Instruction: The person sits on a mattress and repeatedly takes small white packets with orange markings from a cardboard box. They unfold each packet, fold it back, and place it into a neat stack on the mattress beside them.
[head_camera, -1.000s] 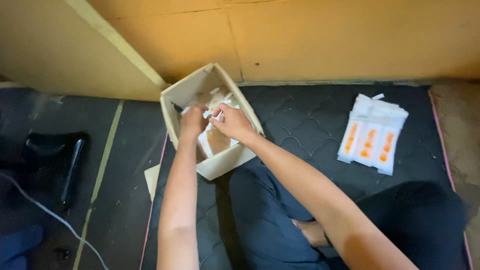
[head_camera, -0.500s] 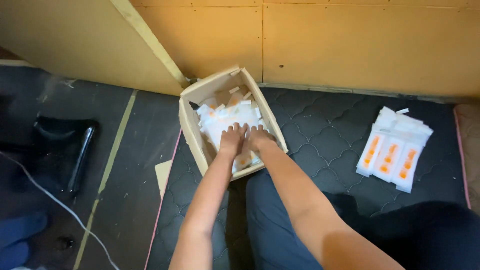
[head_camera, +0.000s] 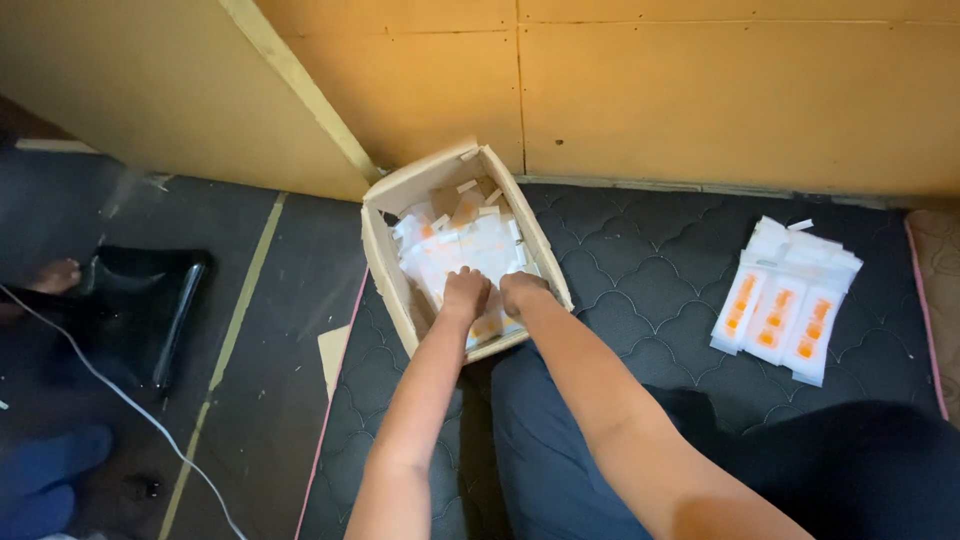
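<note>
A yellow board wall (head_camera: 700, 90) backs a dark quilted mat (head_camera: 640, 280). On the mat, against the wall, sits an open cardboard box (head_camera: 385, 260) of white-and-orange packets (head_camera: 470, 245). A separate stack of packets (head_camera: 785, 300) lies well apart to the right. Left hand (head_camera: 466, 292) and right hand (head_camera: 522, 290) press among the box's packets; whether they grasp any, I cannot tell.

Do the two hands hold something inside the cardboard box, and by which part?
It cannot be told. Left hand and right hand are down among the white packets in the cardboard box; their fingers are hidden.
</note>
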